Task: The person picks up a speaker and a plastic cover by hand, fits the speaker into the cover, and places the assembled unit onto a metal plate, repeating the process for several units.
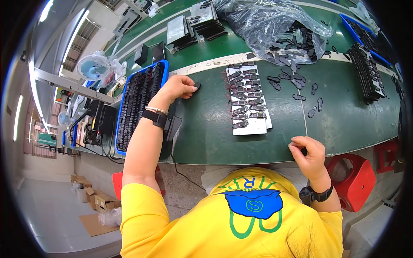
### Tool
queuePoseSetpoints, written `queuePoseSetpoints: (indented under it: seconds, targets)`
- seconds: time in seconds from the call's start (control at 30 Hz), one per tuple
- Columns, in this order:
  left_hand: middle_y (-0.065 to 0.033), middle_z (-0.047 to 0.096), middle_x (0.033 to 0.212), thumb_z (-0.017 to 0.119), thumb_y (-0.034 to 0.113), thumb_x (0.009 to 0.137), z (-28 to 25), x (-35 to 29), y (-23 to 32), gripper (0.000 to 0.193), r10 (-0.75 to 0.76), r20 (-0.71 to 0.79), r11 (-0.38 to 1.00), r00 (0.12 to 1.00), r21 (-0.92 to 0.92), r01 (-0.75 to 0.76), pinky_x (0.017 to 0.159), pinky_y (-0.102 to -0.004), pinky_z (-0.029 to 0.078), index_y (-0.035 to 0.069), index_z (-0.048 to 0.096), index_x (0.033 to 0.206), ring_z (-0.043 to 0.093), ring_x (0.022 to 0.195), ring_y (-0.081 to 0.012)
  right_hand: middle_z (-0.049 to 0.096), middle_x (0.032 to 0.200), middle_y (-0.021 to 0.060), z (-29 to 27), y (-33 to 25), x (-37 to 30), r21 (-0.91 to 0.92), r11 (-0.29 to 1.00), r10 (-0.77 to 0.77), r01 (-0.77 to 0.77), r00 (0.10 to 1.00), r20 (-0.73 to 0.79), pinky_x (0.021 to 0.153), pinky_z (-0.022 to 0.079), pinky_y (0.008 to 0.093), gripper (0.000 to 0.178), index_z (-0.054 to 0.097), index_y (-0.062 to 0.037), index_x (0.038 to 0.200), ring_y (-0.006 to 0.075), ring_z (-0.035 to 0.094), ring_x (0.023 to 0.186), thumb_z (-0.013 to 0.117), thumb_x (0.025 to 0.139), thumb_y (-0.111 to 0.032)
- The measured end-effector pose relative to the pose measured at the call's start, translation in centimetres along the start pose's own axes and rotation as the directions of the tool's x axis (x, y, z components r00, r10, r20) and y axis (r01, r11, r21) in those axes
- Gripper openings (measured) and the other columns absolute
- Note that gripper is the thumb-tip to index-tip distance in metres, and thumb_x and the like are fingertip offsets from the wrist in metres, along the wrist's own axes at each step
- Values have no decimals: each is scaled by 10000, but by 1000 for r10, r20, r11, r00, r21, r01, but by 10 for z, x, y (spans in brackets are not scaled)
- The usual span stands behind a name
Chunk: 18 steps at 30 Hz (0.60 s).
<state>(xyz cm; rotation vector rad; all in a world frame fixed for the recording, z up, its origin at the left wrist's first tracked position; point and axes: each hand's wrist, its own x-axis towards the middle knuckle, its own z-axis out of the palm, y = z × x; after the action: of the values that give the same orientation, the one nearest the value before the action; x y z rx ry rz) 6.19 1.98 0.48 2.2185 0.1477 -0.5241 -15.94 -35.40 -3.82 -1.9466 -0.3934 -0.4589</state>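
My left hand (pixel 178 87) is over the green bench beside the blue tray, with thumb and fingers pinched on a small black part (pixel 197 85). Most of that part is hidden by the fingertips. At the bench's front edge, my right hand (pixel 309 154) has its fingers curled to the thumb; whether anything is between them cannot be made out. Between the hands lies a white board (pixel 249 128) carrying rows of small black parts (pixel 254 94) with thin red wires at the left side. Loose flat black pieces (pixel 297 81) are scattered right of the board.
A blue tray (pixel 165 71) packed with rows of black parts stands at left. A clear plastic bag (pixel 262 26) holding black pieces lies at the back. Stacked boards (pixel 365 73) stand at right, more stacks (pixel 180 32) behind. Red stools (pixel 353 182) are by the bench.
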Motion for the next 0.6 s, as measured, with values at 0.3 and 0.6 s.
queuePoseSetpoints:
  seconds: [0.3,0.6]
  targets:
    - [-43,651,781,756,102,751,1,6,7,158,-10,-4,986,1000,167,11,620,-282,505,28,663,855,611,693,-139,634,692,91,-1,0,0,-64,996,-63,65,998,28,544,457,272,180,612,-4,859,199,600,571,675,705,66]
    - [-76,664,841,753,69,696,13,0,3,261,383,-72,815,921,496,-300,742,-301,497,5,649,927,617,788,-192,629,680,90,-1,0,0,-58,993,-102,102,995,17,532,452,278,193,605,-9,864,203,595,561,677,700,63]
